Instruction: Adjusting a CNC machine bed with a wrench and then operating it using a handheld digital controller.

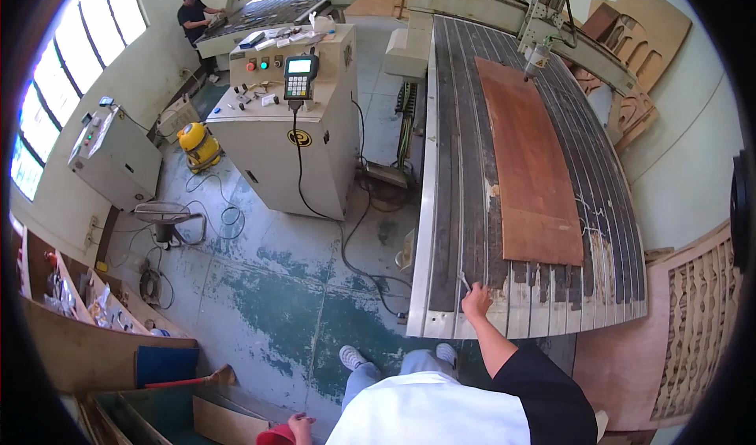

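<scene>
At the near end of the slotted machine bed (461,201), my right hand (477,302) is closed around a thin pale stick-like tool (465,279); its exact kind is too small to make out. Past that hand, a long reddish-brown wooden board (531,169) lies lengthwise on the bed. My left hand (300,424), low in the picture, is closed at the edge of a red container (276,435), which the lower rim of the view partly cuts off. Above the board's far part hangs the machine's spindle (538,57).
Left of the bed stands a grey control cabinet (291,161) with a handheld controller (300,77). Cables (346,240) run across the floor. Wooden bins (102,327) and a broom (224,375) are at lower left. Another person (194,16) works at a far machine.
</scene>
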`<state>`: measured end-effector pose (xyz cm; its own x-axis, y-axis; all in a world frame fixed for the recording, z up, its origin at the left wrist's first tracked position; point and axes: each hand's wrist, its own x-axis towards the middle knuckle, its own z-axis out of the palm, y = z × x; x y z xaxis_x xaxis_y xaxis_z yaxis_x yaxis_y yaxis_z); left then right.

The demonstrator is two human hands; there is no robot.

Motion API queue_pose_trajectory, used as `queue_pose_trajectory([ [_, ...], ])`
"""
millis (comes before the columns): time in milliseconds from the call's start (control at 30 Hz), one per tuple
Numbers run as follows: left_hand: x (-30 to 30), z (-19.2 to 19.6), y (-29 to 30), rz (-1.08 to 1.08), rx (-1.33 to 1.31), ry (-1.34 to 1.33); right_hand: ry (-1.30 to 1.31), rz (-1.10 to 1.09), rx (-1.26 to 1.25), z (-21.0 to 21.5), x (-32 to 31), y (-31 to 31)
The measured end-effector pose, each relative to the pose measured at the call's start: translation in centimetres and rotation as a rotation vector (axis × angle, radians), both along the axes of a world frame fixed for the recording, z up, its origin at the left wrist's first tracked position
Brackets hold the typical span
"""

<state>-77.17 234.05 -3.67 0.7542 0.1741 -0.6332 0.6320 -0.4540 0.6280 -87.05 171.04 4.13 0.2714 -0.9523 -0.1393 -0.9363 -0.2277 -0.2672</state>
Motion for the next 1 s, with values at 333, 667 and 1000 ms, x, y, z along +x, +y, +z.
queue_pose_trajectory([
  [333,21.9,-0.4,-2.3,-0.103,0.084,-0.275,-0.27,0.081,-0.135,2.8,12.8,5.5],
  [667,38.0,6.1,-21.9,-0.766,0.32,-0.129,-0.56,0.225,0.093,2.0,33.4,2.3],
  [1000,55.2,14.2,-35.8,-0.861,0.139,-0.378,-1.039,0.395,-0.367,18.2,62.2,-9.2],
])
